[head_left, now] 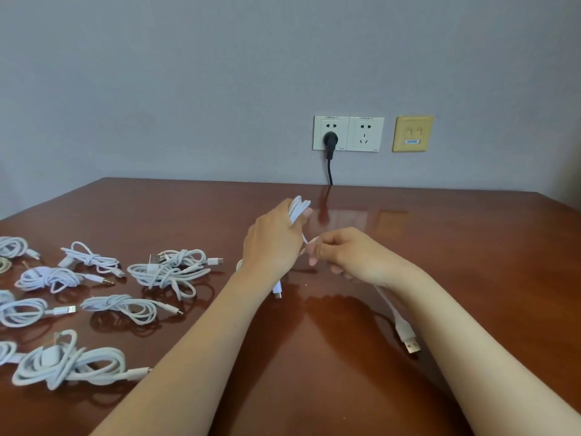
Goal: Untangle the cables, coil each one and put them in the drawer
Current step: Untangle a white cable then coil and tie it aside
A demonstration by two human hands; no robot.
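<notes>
Gripping a white cable [298, 209], wound in loops, in the left hand [273, 243], fingers curled round the loops, just above the table [456, 247] near its middle. Pinching the free strand just beside that with the right hand [349, 258], thumb and fingertips closed on it. Trailing on under the right wrist to a USB plug [411, 345] low by the tabletop; touching or not, cannot tell. Hanging below the left wrist, a small plug [278, 292]. Lying to the left, well apart from both hands, several white bundles [166, 272], most wrapped at the waist, one looser. Behind, on the wall [188, 89], a double socket [366, 135] with a black plug [330, 140] in its left half; beside it, a yellow plate [412, 133].
</notes>
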